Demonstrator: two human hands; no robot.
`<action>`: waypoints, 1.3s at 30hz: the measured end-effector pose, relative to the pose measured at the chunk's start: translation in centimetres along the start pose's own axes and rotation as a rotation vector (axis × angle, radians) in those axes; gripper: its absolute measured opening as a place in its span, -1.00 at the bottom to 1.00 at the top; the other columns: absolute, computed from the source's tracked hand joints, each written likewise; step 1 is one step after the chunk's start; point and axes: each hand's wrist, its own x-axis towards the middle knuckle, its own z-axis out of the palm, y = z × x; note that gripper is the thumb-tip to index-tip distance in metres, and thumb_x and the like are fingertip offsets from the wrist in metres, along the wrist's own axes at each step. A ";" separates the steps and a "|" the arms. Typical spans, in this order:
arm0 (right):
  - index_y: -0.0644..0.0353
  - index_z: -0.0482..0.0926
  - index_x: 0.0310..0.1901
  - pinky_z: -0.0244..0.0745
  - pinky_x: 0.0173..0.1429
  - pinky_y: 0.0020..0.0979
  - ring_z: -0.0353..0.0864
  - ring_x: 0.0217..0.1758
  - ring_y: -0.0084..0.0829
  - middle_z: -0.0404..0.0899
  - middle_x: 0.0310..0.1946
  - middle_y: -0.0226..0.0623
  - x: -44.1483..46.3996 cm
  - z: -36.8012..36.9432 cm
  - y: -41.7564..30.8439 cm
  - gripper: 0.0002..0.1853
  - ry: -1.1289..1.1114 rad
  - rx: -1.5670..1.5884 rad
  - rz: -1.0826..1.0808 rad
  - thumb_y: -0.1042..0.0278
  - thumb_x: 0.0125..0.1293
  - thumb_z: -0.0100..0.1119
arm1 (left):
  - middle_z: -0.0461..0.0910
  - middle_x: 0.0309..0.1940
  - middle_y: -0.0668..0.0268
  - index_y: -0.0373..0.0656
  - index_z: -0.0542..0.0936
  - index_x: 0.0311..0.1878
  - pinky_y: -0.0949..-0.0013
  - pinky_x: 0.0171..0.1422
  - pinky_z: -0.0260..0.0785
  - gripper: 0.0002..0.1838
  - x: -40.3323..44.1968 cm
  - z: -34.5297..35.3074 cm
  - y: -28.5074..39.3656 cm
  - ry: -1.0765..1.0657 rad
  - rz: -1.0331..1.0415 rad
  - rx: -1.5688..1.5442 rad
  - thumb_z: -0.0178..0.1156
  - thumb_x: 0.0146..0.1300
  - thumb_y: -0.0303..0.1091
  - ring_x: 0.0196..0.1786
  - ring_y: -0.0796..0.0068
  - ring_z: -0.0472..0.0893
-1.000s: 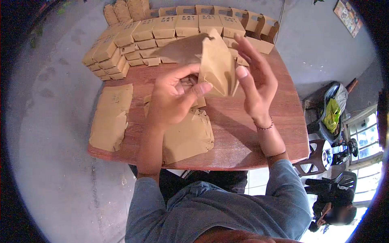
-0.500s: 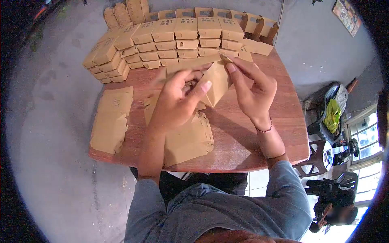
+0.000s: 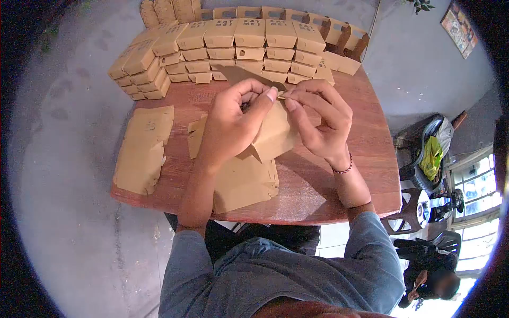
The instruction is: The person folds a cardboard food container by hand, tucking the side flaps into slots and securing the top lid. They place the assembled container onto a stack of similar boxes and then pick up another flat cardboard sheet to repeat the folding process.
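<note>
A partly folded brown cardboard box (image 3: 278,131) is held up over the table between my two hands. My left hand (image 3: 233,121) is closed, its thumb and fingers pinching the box's upper edge. Close beside it, my right hand (image 3: 324,117) pinches a small flap at the same corner. One panel of the box stands up behind the fingers, and its inside is mostly hidden. Below my hands lie flat cardboard box blanks (image 3: 244,185), partly covered by my left forearm. Another flat blank (image 3: 143,151) lies to the left.
Several rows of folded boxes (image 3: 220,36) marked "EAT ME!" are stacked along the back of the wooden table (image 3: 360,175). Behind them stand cardboard carriers (image 3: 339,62) with cut-out openings. A chair with bags (image 3: 432,156) and a seated person (image 3: 429,265) are at the right.
My left hand has moved up to the box's top corner, bringing both hands' fingertips together. The box has tilted, and a back panel now stands up behind the fingers.
</note>
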 end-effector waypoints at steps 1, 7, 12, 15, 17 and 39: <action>0.33 0.68 -0.27 0.58 -0.17 -0.39 0.67 -0.24 -0.26 0.63 -0.28 -0.14 0.0 0.1 0.0 -0.89 -0.009 0.003 0.017 0.59 0.13 0.33 | 0.47 -0.62 0.52 -0.29 0.56 -0.28 0.57 -0.56 0.06 -0.78 0.0 0.0 -0.2 0.009 0.028 -0.007 0.16 0.39 -0.31 -0.62 0.83 0.28; 0.34 0.65 -0.26 0.57 -0.12 -0.37 0.66 -0.20 -0.25 0.61 -0.26 -0.14 0.0 -0.1 0.0 -0.88 -0.047 0.028 0.053 0.62 0.13 0.31 | 0.52 -0.60 0.42 -0.31 0.55 -0.27 0.53 -0.50 0.17 -0.74 -0.3 0.1 0.0 0.011 -0.022 0.038 0.16 0.38 -0.26 -0.57 0.78 0.36; 0.33 0.65 -0.27 0.56 -0.10 -0.37 0.65 -0.17 -0.26 0.61 -0.24 -0.14 0.2 -0.5 0.4 -0.89 -0.099 0.058 -0.001 0.61 0.14 0.31 | 0.61 -0.41 0.40 -0.23 0.54 -0.19 0.58 -0.33 0.27 -0.76 -0.8 0.3 0.4 0.016 0.013 0.175 0.12 0.44 -0.21 -0.39 0.76 0.44; 0.33 0.66 -0.27 0.55 -0.07 -0.37 0.64 -0.14 -0.28 0.61 -0.22 -0.19 0.1 -0.7 0.3 -0.89 -0.099 0.079 0.039 0.58 0.13 0.33 | 0.64 -0.35 0.33 -0.25 0.56 -0.13 0.54 -0.23 0.34 -0.75 -0.8 0.3 -0.2 0.030 0.057 0.203 0.12 0.43 -0.22 -0.33 0.68 0.51; 0.34 0.67 -0.27 0.53 -0.08 -0.43 0.63 -0.16 -0.32 0.61 -0.23 -0.23 0.2 -0.8 0.3 -0.86 -0.105 0.099 0.112 0.55 0.10 0.37 | 0.66 -0.29 0.28 -0.26 0.57 -0.09 0.52 -0.17 0.39 -0.74 -0.7 0.3 -0.7 0.014 0.045 0.203 0.13 0.43 -0.22 -0.29 0.62 0.56; 0.19 0.54 -0.47 0.29 -0.36 -0.61 0.42 -0.41 -0.71 0.54 -0.46 -0.56 0.5 -1.9 1.9 -0.77 -0.333 0.541 0.628 0.37 0.13 0.45 | 0.68 -0.32 0.13 -0.26 0.65 -0.20 0.30 -0.10 0.48 -0.82 -1.0 1.1 0.0 -0.005 0.361 0.226 0.26 0.22 -0.35 -0.25 0.24 0.67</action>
